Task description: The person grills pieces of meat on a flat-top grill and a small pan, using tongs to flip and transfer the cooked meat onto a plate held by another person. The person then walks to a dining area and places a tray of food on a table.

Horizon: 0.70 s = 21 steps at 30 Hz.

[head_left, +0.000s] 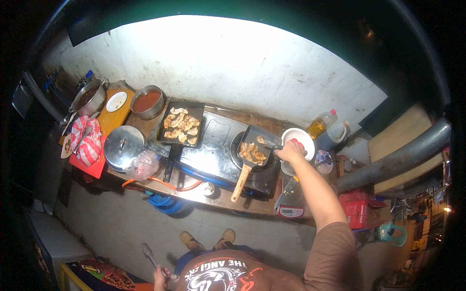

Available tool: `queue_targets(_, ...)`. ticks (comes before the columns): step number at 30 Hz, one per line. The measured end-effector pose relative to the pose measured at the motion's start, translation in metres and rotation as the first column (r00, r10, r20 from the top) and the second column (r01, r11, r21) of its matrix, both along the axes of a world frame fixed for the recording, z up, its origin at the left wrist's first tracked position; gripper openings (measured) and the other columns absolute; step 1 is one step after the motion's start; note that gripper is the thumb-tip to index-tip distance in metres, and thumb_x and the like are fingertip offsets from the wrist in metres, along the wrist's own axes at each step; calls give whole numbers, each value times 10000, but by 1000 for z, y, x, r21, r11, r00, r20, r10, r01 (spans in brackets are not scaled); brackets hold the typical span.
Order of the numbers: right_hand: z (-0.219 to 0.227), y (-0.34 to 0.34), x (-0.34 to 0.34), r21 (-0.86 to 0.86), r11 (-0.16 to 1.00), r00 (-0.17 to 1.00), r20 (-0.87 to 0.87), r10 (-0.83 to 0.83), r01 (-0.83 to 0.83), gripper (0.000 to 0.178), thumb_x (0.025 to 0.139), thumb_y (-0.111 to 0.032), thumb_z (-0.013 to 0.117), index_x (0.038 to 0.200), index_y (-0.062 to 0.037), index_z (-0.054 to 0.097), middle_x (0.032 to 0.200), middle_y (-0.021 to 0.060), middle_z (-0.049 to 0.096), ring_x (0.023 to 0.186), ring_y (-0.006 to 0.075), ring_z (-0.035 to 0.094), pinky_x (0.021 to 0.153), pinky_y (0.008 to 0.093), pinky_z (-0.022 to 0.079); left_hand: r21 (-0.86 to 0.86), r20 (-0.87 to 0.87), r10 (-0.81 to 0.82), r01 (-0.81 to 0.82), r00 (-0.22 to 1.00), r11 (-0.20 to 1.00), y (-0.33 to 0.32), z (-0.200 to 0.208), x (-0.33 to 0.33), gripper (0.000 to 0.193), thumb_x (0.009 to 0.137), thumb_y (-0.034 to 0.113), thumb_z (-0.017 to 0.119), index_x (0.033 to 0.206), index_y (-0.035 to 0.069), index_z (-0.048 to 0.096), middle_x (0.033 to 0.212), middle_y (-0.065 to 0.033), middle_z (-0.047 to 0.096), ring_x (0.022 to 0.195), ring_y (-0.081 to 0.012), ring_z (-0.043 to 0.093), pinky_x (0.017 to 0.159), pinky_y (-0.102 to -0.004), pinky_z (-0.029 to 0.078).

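Note:
My right hand (290, 151) is closed around a dark utensil (276, 147) whose far end reaches over the edge of a square frying pan; its exact kind is unclear. In that pan (257, 132), which has a wooden handle (240, 184), lie browned meat pieces (252, 153). The pan rests on the right burner. Down by my body, my left hand (159, 277) grips metal tongs (149, 253), held away from the stove. A white bowl (300, 134) stands just behind my right hand, partly covered by it.
On the left of the stove (213, 140) sits a dark grill pan (195, 112) with more meat. Beside it are a pot of red sauce (147, 102), a lidded pot (124, 145) and a plastic bag (142, 166). An oil bottle (319, 125) and a scale (290, 212) are at right.

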State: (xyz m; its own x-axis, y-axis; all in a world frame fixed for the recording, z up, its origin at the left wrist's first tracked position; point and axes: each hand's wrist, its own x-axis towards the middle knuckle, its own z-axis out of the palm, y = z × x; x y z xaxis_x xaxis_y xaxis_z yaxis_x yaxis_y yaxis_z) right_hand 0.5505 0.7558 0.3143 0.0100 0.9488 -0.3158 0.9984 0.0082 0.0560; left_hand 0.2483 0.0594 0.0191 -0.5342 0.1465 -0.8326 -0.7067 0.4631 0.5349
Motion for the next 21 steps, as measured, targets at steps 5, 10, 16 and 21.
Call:
queue_targets(5, -9, 5, 3, 11, 1000, 1000, 5, 11, -11, 584, 735, -512, 739, 1075, -38, 712, 1105, 145, 700, 1054, 300, 666, 877, 454, 506, -21, -7, -95, 94, 995, 995, 20, 22, -7, 397, 994, 451, 435, 1021, 63, 516, 849, -54, 583, 699, -207, 621, 602, -430, 516)
queue_targets(10, -17, 8, 10, 10, 996, 995, 34, 92, -92, 468, 783, -426, 711, 1091, -74, 723, 1120, 131, 707, 1059, 300, 670, 870, 464, 507, -40, 6, -112, 112, 994, 993, 25, 20, -12, 396, 1001, 444, 421, 1052, 63, 513, 925, -65, 582, 741, -214, 625, 613, -432, 514)
queue_targets(16, -22, 14, 12, 9, 980, 980, 33, 198, -198, 400, 789, -363, 720, 1066, -74, 728, 1092, 137, 712, 1027, 308, 679, 822, 482, 521, -47, -1, -141, 140, 990, 989, 21, 9, -13, 402, 997, 458, 426, 1079, 72, 504, 941, -69, 582, 751, -214, 624, 613, -439, 511)
queue_targets(21, -17, 13, 11, 13, 984, 982, 52, 179, -180, 454, 772, -416, 744, 1062, -68, 714, 1083, 146, 704, 1017, 291, 677, 847, 434, 524, -50, 21, -119, 120, 993, 992, 18, 1, -13, 420, 988, 475, 439, 1075, 71, 512, 946, -77, 592, 763, -219, 631, 608, -442, 495)
